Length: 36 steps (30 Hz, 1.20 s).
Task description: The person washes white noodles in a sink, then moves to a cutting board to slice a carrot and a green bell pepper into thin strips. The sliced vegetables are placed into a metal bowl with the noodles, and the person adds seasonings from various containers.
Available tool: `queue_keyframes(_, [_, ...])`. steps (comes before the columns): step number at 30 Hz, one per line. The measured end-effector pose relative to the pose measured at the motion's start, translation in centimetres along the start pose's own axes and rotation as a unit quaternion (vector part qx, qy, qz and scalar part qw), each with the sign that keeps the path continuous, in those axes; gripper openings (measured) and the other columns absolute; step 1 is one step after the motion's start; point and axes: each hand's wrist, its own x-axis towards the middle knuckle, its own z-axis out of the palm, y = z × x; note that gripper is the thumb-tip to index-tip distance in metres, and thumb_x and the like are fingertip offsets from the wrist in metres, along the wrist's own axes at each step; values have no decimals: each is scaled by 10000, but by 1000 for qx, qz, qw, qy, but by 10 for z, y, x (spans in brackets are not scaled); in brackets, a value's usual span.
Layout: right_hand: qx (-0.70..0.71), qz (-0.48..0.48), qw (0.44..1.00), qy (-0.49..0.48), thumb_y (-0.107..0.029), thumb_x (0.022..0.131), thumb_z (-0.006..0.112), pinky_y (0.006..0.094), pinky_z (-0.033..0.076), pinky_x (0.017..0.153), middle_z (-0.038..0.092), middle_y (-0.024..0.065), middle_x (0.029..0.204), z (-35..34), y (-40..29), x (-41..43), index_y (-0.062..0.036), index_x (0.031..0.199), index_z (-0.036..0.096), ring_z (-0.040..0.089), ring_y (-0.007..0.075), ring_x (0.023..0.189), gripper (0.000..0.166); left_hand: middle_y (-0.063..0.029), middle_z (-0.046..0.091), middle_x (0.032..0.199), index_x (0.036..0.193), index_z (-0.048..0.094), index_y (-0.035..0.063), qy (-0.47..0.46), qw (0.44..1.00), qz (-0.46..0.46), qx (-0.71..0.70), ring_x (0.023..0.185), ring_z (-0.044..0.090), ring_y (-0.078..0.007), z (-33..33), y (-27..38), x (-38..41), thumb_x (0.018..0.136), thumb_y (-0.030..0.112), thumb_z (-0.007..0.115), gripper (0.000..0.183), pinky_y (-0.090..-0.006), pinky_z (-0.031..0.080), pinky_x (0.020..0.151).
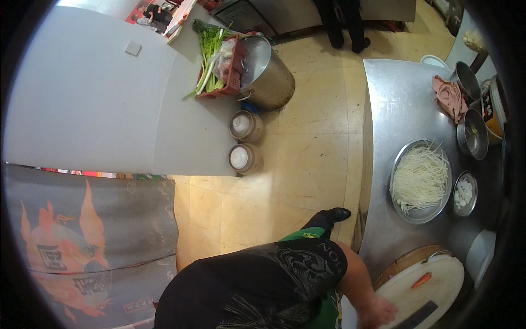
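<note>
My left hand is at the near left edge of a round white cutting board, its fingers bent and blurred. Whether it grips anything is unclear. Beside it lies a dark, flat blade, apparently a cleaver's, cut off by the frame's bottom edge. A red-orange piece of vegetable rests farther up the board. Under the board shows the rim of a wooden chopping block. My right hand is out of view.
On the steel table stand a bowl of pale shredded vegetable, a small dish of white pieces, metal bowls and a pink cloth. Past the aisle are a steel pot, a vegetable crate and another person's legs.
</note>
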Motion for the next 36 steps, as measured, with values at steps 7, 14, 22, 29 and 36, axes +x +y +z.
queue_keyframes(7, [12, 11, 1000, -5, -152, 954, 538, 321, 477, 866, 613, 152, 1121, -1, 4, 5, 56, 1238, 526, 581, 233, 1026, 353, -78, 640, 747, 667, 662, 122, -263, 955, -113, -77, 716, 635, -254, -17, 12, 13, 712, 728, 613, 609, -456, 473, 654])
queue_keyframes(14, [74, 11, 997, -4, -157, 951, 562, 311, 478, 864, 604, 154, 1145, -7, 24, -5, 61, 1269, 508, 572, 228, 1045, 389, -112, 632, 905, 790, 677, 110, -187, 975, -23, -119, 1007, 546, -322, 12, 17, -24, 783, 541, 566, 445, -539, 330, 986])
queue_keyframes(22, [257, -17, 965, 56, -107, 913, 617, 242, 451, 843, 626, 52, 1020, -27, 50, -51, 22, 1185, 587, 563, 120, 908, 303, -114, 569, 1236, 1027, 658, 146, -438, 894, 24, -92, 1286, 414, -298, -56, 9, 13, 848, 341, 557, 283, -533, 256, 1097])
queue_keyframes(29, [205, 51, 974, 78, -86, 915, 578, 246, 471, 766, 659, 64, 909, -57, 30, -124, 13, 1141, 618, 587, 108, 815, 250, -72, 467, 1399, 1250, 562, 213, -469, 880, 63, 42, 1349, 366, -285, -81, -2, 36, 880, 400, 565, 414, -525, 243, 1125])
queue_keyframes(36, [217, 45, 969, 109, -73, 912, 573, 217, 448, 718, 615, 3, 838, -60, 96, -176, 12, 1143, 621, 540, 68, 773, 251, -174, 401, 1447, 1337, 499, 91, -411, 908, -12, 76, 1363, 326, -372, -91, 22, 39, 929, 377, 531, 500, -530, 214, 1129])
